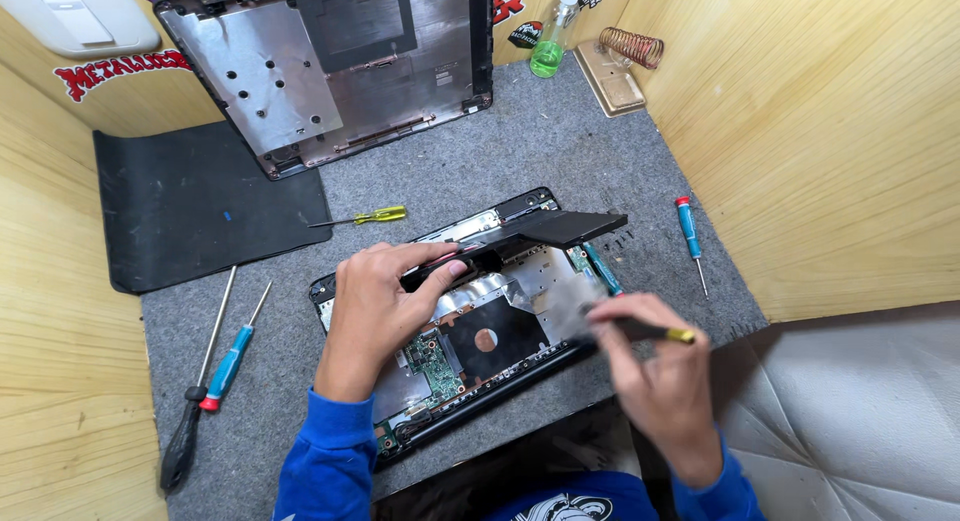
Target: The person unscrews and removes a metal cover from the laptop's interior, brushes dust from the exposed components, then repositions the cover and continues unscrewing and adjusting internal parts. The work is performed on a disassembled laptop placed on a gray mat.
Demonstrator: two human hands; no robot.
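Grey felt mat point(560, 151) is covering bench betw. wood walls; opened laptop base point(470, 331) is lying at centre, circuit board showing; left hand point(375, 311) is gripping long black battery pack point(530, 233), thumb & fingers pinching its left end, raised off base; right hand point(650, 366), blurred, is pinching yellow-tipped tool point(655, 332); detached cover panel point(330, 66) leaning at rear; yellow screwdriver point(365, 218) nr base.

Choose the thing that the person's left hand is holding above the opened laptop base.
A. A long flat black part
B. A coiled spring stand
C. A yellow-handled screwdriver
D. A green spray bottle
A: the left hand grips a long flat black part, lifted at an angle over the opened laptop base.
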